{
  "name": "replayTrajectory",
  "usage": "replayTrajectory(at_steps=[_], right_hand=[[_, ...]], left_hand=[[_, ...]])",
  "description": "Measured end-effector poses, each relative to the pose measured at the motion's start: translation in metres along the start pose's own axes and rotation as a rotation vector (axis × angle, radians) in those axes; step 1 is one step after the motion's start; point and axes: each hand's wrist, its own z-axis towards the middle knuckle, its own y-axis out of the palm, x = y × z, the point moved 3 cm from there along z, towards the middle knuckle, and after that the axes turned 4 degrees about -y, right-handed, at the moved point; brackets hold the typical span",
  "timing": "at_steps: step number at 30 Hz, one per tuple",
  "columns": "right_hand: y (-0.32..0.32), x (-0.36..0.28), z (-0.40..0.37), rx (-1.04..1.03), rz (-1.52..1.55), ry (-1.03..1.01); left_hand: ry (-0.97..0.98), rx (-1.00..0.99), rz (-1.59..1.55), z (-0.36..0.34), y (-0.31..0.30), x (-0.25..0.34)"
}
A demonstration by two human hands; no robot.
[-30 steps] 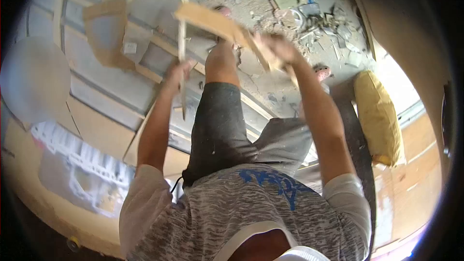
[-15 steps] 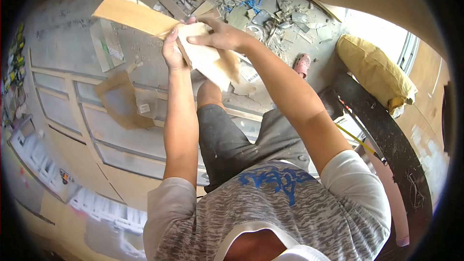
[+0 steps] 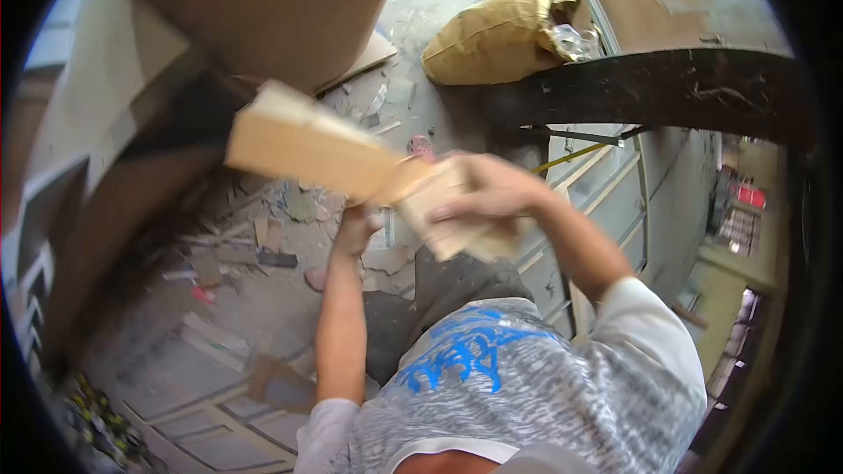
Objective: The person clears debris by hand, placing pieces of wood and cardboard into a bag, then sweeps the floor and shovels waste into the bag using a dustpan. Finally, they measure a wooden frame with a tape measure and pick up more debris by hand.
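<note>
A long tan strip of thin board [image 3: 303, 154] slants up to the left in front of me, with at least one paler piece behind its upper edge. Shorter pale board pieces [image 3: 443, 206] lie across its right end. My left hand [image 3: 357, 230] grips the long strip from below, its fingers partly hidden by the board. Over the short pieces, my right hand [image 3: 496, 189] is closed with the thumb on the near face. Motion blurs the boards and both hands.
Scraps and offcuts [image 3: 237, 250] litter the floor at left. A full yellow sack [image 3: 500, 35] lies beyond, beside a dark curved beam [image 3: 667, 92]. Large brown panels [image 3: 263, 9] stand at upper left. Wooden frames [image 3: 606, 184] are on the right.
My view and body have turned to the right, bringing the sack and dark beam to the upper middle. The boards remain in both hands and have turned with me.
</note>
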Motion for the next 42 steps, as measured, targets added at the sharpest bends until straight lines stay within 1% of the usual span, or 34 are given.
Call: replayTrajectory(at_steps=[1,2,3,4,5,6,7,8,9,10,11,12,13,14,15,16,17,20,24,28,30,33,35,39,41,42], right_hand=[[-0.042,-0.003,-0.04,0.229,-0.143,0.005],[-0.084,0.0,-0.076,0.4,-0.14,0.063],[-0.124,-0.014,-0.114,0.597,-0.189,0.16],[-0.169,-0.008,-0.143,0.747,-0.266,0.146],[-0.211,-0.002,-0.167,0.896,-0.349,0.136],[-0.232,-0.012,-0.181,0.931,-0.58,0.271],[-0.271,-0.019,-0.188,0.947,-0.818,0.41],[-0.298,-0.021,-0.182,0.883,-0.881,0.483],[-0.322,-0.019,-0.172,0.801,-0.936,0.558],[-0.359,-0.011,-0.162,0.563,-0.946,0.385],[-0.382,-0.01,-0.147,0.36,-0.943,0.445],[-0.403,-0.009,-0.133,0.157,-0.927,0.49],[-0.418,0.003,-0.114,0.124,-0.893,0.625],[-0.433,0.014,-0.096,0.086,-0.865,0.761],[-0.452,0.039,-0.075,0.199,-0.823,0.748],[-0.468,0.048,-0.06,0.179,-0.801,0.733],[-0.477,0.059,-0.045,0.162,-0.795,0.704],[-0.494,0.082,-0.019,0.09,-0.787,0.63],[-0.507,0.099,-0.002,0.032,-0.774,0.593],[-0.515,0.106,0.008,-0.019,-0.775,0.577],[-0.523,0.111,0.012,-0.023,-0.768,0.58],[-0.515,0.109,0.012,-0.026,-0.802,0.581],[-0.511,0.114,0.017,-0.021,-0.815,0.574],[-0.51,0.116,0.018,-0.025,-0.858,0.573],[-0.511,0.117,0.019,-0.03,-0.883,0.573],[-0.513,0.118,0.02,-0.039,-0.89,0.574]], left_hand=[[-0.29,-0.033,0.028,0.032,0.021,-0.003],[-0.363,0.035,0.06,0.07,0.051,0.001],[-0.275,0.077,0.346,0.11,0.076,0.002],[-0.165,0.115,0.622,0.159,0.106,0.0],[-0.051,0.12,0.725,0.212,0.139,0.003],[0.057,0.121,0.819,0.248,0.163,0.007],[0.04,0.149,0.796,0.301,0.193,0.003],[0.029,0.142,0.891,0.351,0.218,-0.002],[0.084,0.191,1.038,0.398,0.238,-0.014],[0.144,0.248,1.181,0.439,0.26,-0.028],[0.04,0.22,1.328,0.467,0.278,-0.037],[-0.098,0.122,1.48,0.486,0.288,-0.04],[-0.146,0.068,1.576,0.504,0.285,-0.049],[-0.242,-0.029,1.599,0.533,0.267,-0.067],[-0.174,0.069,1.603,0.547,0.25,-0.077],[-0.109,0.066,1.608,0.551,0.235,-0.074],[-0.131,0.059,1.633,0.548,0.228,-0.076],[0.092,0.061,1.607,0.54,0.221,-0.068],[0.063,0.1,1.604,0.546,0.215,-0.075],[0.093,0.138,1.559,0.561,0.208,-0.069],[0.089,0.136,1.543,0.556,0.207,-0.068],[0.115,0.134,1.518,0.548,0.213,-0.064],[0.075,0.115,1.547,0.54,0.209,-0.066],[0.089,0.12,1.531,0.534,0.19,-0.068],[0.201,0.083,1.483,0.536,0.191,-0.066],[0.196,0.09,1.481,0.535,0.191,-0.068]])
